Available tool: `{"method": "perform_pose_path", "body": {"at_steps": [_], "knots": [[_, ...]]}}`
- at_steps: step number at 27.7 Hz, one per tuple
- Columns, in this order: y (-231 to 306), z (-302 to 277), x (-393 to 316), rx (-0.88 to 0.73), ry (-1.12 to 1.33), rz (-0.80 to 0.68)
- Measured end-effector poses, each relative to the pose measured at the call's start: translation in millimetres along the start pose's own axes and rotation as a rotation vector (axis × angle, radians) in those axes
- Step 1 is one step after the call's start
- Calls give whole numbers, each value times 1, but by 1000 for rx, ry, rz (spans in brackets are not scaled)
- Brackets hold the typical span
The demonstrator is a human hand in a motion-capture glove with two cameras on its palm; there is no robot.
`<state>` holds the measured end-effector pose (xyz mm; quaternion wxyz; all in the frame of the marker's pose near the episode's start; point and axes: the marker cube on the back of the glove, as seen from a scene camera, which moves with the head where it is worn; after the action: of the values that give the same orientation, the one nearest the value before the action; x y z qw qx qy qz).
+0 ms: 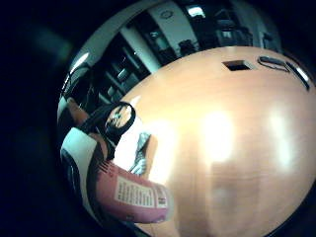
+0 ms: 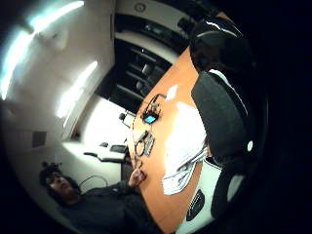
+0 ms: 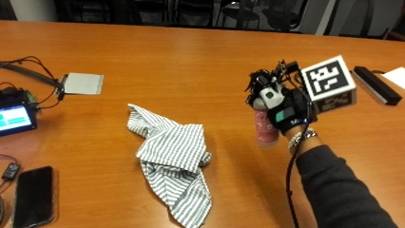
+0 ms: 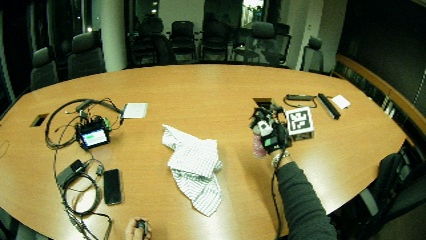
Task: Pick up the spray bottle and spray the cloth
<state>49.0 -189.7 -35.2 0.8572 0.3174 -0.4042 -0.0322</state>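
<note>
On the desk (image 3: pixel 190 52), the cloth (image 3: pixel 174 156) lies crumpled near the middle, toward the front edge. To its right, apart from it, the hand (image 3: pixel 284 111) holds the spray bottle (image 3: pixel 265 127) upright above the desk. Behind and right of the hand a bar-shaped device (image 3: pixel 376 84) lies flat, with a paper (image 3: pixel 399 76) just beyond it at the right edge. Left of the cloth and farther back lies a flat pad (image 3: pixel 82 83). At the far left stands a small screen device (image 3: pixel 15 118) among cables (image 4: pixel 66 112), and in front of it, near the front edge, a phone (image 3: pixel 34 195) lies flat. Chairs (image 4: pixel 186 35) stand behind the desk's far side.
</note>
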Motion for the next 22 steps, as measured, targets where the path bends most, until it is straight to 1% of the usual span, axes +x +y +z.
{"method": "perform_pose_path", "body": {"at_steps": [6,9,12,16,20,22], "knots": [[-38,-25,-57,-240,77,-172],[-51,-28,-68,-317,123,-215],[-54,-30,-82,-408,203,-185],[-56,-30,-102,-559,375,-141],[-58,-17,-106,-692,520,-41],[-56,-2,-103,-795,598,26]]}}
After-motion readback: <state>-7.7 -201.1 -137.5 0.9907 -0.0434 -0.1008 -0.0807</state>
